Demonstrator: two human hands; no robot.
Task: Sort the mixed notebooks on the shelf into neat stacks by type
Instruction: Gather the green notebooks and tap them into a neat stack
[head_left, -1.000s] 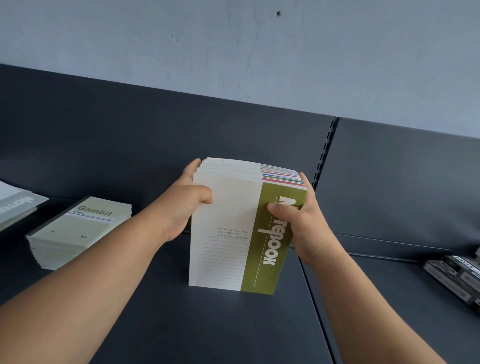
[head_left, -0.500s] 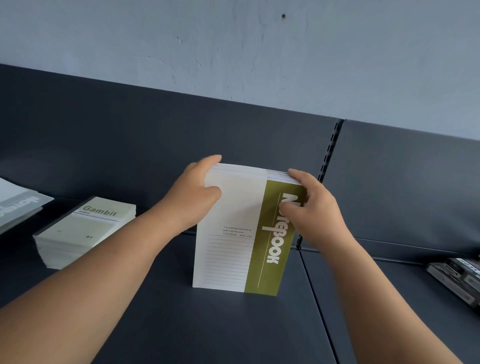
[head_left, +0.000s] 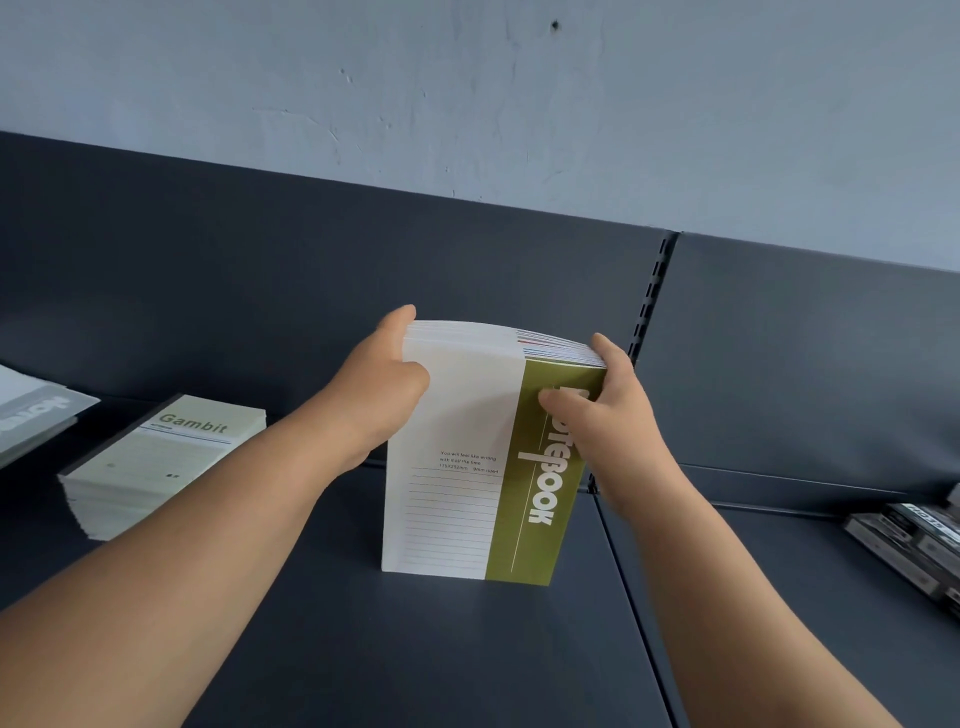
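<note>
While both hands, left hand (head_left: 382, 387) and right hand (head_left: 605, 415), clasped the upright notebook bundle (head_left: 467, 467) right of the Gambit stack (head_left: 161, 462), loosened fingers risked fanning, toppling notebooks.

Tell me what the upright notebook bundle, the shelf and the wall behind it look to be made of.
Notebook bundle: paper, with matte printed card covers; thin stacked page edges show along the top. Shelf: probably painted sheet metal, dark satin grey; a slotted upright and a straight panel seam suggest it. Wall: painted plaster by the look, matte pale blue, with scuffs and small chips.
</note>
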